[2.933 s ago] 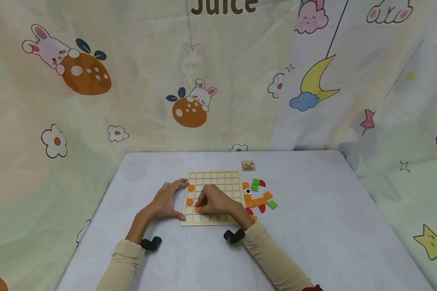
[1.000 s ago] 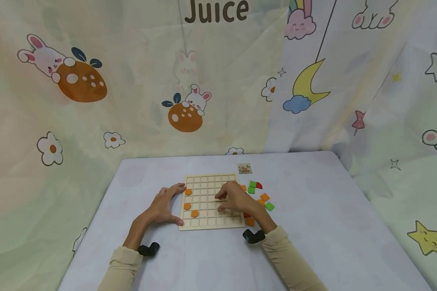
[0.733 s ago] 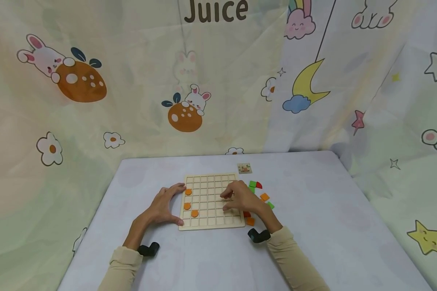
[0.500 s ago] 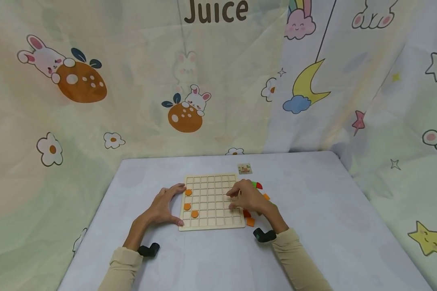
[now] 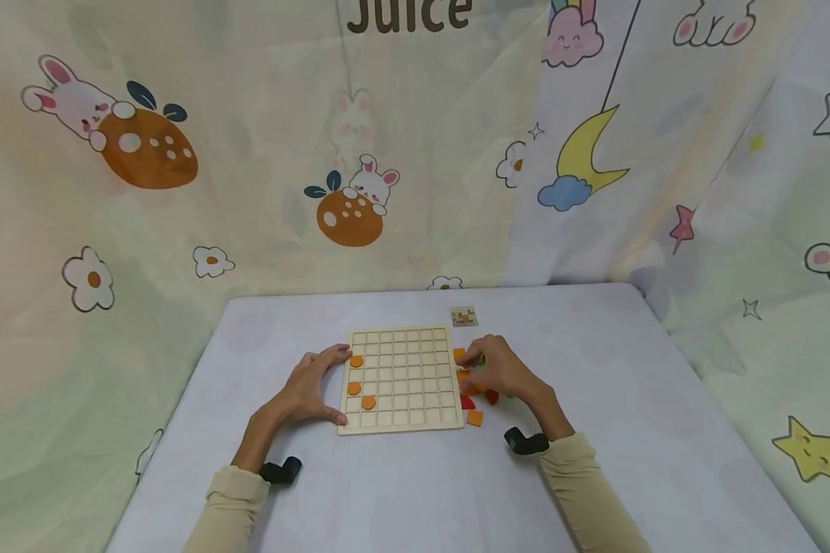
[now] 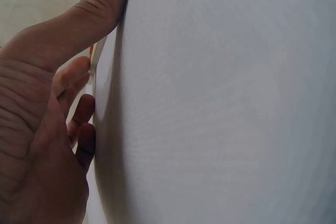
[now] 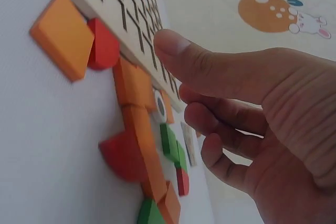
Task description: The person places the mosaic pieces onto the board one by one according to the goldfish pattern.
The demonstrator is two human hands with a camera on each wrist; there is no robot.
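Note:
A pale wooden grid board lies flat on the white table. Three orange discs sit in cells along its left side. My left hand is spread at the board's left edge, thumb near the front corner and fingertips farther back. Past the right edge, my right hand hovers over loose blocks with thumb and fingers apart, holding nothing. Below that hand, the right wrist view shows orange blocks, red rounded blocks, green blocks and an eye-patterned piece. The hand partly hides them in the head view.
A small printed card lies behind the board's back right corner. A black wrist camera is on the left wrist, and another camera on the right. A patterned cloth backdrop hangs behind the table.
My right hand left an orange disc in a front-left cell, then moved right across the board to the loose blocks. The left hand has stayed at the board's left edge.

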